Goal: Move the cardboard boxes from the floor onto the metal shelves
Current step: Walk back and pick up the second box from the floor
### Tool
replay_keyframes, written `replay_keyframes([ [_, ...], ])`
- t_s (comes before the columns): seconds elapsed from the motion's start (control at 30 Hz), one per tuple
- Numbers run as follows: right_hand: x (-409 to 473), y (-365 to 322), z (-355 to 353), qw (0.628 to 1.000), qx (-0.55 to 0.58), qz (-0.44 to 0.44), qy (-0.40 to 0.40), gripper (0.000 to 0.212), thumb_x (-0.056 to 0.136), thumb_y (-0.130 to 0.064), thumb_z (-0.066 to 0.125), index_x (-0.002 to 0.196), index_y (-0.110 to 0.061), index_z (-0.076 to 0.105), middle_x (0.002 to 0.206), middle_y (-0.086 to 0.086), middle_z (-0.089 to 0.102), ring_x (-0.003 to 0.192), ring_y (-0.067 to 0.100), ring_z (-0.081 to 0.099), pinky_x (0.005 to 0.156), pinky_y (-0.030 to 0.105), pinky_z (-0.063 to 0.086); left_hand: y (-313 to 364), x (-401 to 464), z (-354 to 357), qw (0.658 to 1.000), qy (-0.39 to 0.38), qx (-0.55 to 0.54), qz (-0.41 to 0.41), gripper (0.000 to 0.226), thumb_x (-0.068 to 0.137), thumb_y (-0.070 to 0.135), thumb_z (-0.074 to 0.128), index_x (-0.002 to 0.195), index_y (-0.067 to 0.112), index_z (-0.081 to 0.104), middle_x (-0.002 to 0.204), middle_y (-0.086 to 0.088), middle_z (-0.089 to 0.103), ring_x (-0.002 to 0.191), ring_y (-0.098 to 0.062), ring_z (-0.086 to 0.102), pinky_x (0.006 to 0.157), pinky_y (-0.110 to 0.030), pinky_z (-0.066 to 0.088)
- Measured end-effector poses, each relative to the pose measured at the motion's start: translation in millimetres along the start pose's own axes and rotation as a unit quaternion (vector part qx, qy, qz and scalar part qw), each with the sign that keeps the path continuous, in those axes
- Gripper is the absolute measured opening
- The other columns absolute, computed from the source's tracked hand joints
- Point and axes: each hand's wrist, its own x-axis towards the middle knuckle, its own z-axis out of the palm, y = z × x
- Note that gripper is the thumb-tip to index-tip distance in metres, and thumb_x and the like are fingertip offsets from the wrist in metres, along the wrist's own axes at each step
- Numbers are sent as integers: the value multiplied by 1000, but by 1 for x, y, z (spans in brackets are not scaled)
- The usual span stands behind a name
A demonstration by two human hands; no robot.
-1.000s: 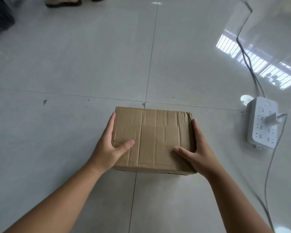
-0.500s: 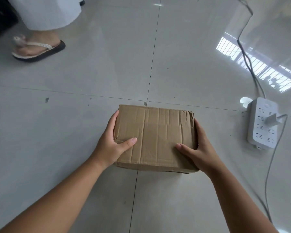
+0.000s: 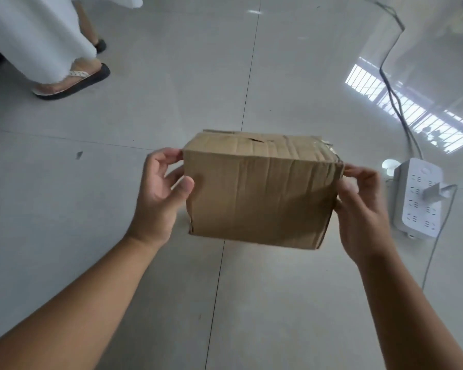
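A creased brown cardboard box (image 3: 259, 193) hangs in the air above the pale tiled floor, tilted so its broad face turns toward me. My left hand (image 3: 159, 198) grips its left end, thumb on the front face and fingers curled around the back. My right hand (image 3: 364, 209) holds the right end the same way, fingertips at the torn top corner. No metal shelves are in view.
A white power strip (image 3: 417, 198) with a plug and grey cables (image 3: 393, 94) lies on the floor at the right. A person in a white garment, wearing a sandal (image 3: 72, 81), stands at the upper left.
Both hands have lifted the box off the floor and tipped it toward me. The person at the upper left has stepped closer.
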Motion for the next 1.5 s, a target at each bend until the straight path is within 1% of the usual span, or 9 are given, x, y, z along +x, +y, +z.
replay_keyframes([
  [0.1,1,5,-1,999,-51,5,-3,58,85,-52,79,137,-51,52,109,-11,56,92,4,56,79,19,50,3,4,4,998,-1,57,-1,87,72,87,74,146,49,46,133,12,60,126,-18,61,105,-42,51],
  [0.17,-10,23,-2,987,-152,41,-34,78,90,-26,77,154,-45,37,116,-1,45,94,9,53,76,16,54,-3,-3,3,985,-55,160,-31,87,86,75,73,159,48,35,150,14,50,140,2,51,122,-38,43],
  [0.33,-14,38,-2,973,-215,72,-34,89,97,-6,75,157,-45,23,119,-11,42,96,9,51,78,7,54,-15,2,1,966,-90,234,-64,87,99,36,74,170,43,24,163,25,33,122,48,22,105,7,20],
  [0.57,-11,35,-2,983,-147,95,-52,91,95,-15,82,155,-51,26,152,-24,39,128,-13,49,78,-2,51,-15,10,-4,968,-121,203,-86,93,96,33,82,167,51,24,169,32,26,153,14,24,122,-22,21],
  [0.7,-9,33,-1,988,-103,90,-65,89,82,-23,81,147,-59,33,149,-32,40,113,-32,56,80,-3,49,-9,20,-5,961,-156,188,-127,112,80,44,86,167,57,17,169,33,19,155,11,17,124,-25,18],
  [0.97,-13,36,-12,994,-71,36,-78,93,80,-6,88,138,-67,48,164,-21,41,150,23,49,82,32,65,-25,3,-17,973,-152,156,-79,114,77,22,95,164,53,28,155,35,53,143,6,55,111,-18,52],
  [1.23,-14,37,-12,995,-72,46,-56,71,84,-1,76,112,-61,52,117,-42,68,106,-4,75,79,23,64,-21,3,-10,991,-94,79,-53,55,69,40,89,107,65,57,123,34,69,117,-3,72,91,-34,64],
  [1.4,-10,29,-15,995,-87,36,-13,96,77,-23,94,136,-77,39,127,-31,58,117,6,66,80,27,65,-17,3,-9,986,-95,122,-63,99,69,58,86,150,62,29,119,12,59,127,-14,66,115,-44,51],
  [1.5,-12,29,-19,991,-124,36,-34,110,74,-34,89,154,-61,19,139,2,48,137,27,52,91,36,63,-22,-2,-12,974,-136,155,-89,128,71,66,84,170,48,5,132,0,58,132,-22,60,121,-37,46],
])
